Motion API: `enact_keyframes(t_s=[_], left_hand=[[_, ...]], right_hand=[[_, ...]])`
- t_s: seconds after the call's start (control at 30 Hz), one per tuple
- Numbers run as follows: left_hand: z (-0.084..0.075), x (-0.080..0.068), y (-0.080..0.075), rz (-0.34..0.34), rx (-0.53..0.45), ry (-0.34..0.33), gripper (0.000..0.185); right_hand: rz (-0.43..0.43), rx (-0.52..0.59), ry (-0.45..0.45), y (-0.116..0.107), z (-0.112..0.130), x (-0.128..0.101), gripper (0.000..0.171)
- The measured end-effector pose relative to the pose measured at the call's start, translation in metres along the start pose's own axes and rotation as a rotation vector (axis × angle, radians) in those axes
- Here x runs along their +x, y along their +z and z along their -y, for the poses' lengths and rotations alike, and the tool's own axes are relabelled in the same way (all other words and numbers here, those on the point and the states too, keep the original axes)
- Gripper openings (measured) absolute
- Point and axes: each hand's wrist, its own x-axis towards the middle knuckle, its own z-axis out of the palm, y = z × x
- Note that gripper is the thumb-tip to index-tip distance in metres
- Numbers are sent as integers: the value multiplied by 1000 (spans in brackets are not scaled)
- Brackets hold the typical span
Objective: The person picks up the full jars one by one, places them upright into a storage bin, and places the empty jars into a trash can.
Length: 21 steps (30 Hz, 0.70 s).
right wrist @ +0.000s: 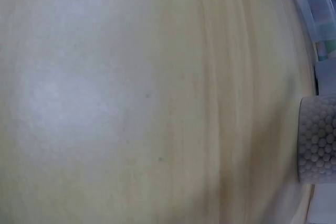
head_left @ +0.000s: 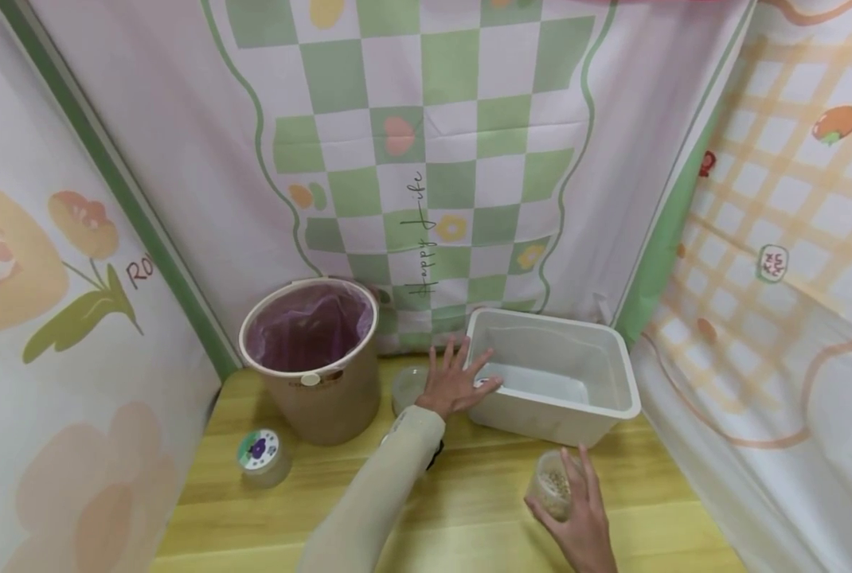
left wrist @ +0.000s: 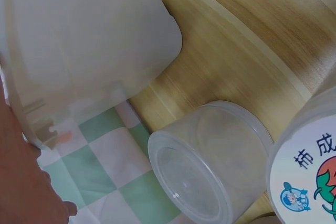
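Note:
My left hand (head_left: 455, 383) is stretched out with spread fingers at the near left corner of a whitish plastic tub (head_left: 533, 414). Whether it touches the rim is hard to tell; in the left wrist view only part of the hand (left wrist: 26, 174) shows beside the tub (left wrist: 89, 35). A clear round container (left wrist: 210, 153) stands beneath that wrist, beside a jar with a persimmon-printed lid (left wrist: 315, 177). At the front right, my right hand (head_left: 582, 517) holds a clear round jar (head_left: 551, 483) between thumb and fingers. Small pale round pieces fill this jar (right wrist: 318, 142).
A beige trash bin (head_left: 333, 402) with a purple liner stands at the back left. Before it sits a jar with a purple-flower lid (head_left: 261, 454). Printed curtains (head_left: 440, 159) enclose the wooden table (head_left: 469, 509) at the back and both sides.

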Motion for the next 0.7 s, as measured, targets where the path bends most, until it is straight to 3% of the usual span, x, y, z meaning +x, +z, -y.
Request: enact_keyframes(t_s=[0.17, 0.37, 0.57, 0.7], left_hand=[[0, 0, -1, 13, -30, -2, 73], [2, 0, 0, 29, -11, -9, 73], [2, 3, 4, 23, 3, -10, 74], [0, 4, 4, 18, -5, -10, 73]], right_hand=[[-45, -20, -44, 1, -4, -1, 117], [-99, -60, -170, -1, -7, 4, 108], [-93, -64, -172, -12, 4, 10, 106], [-102, -62, -215, -27, 15, 20, 93]])
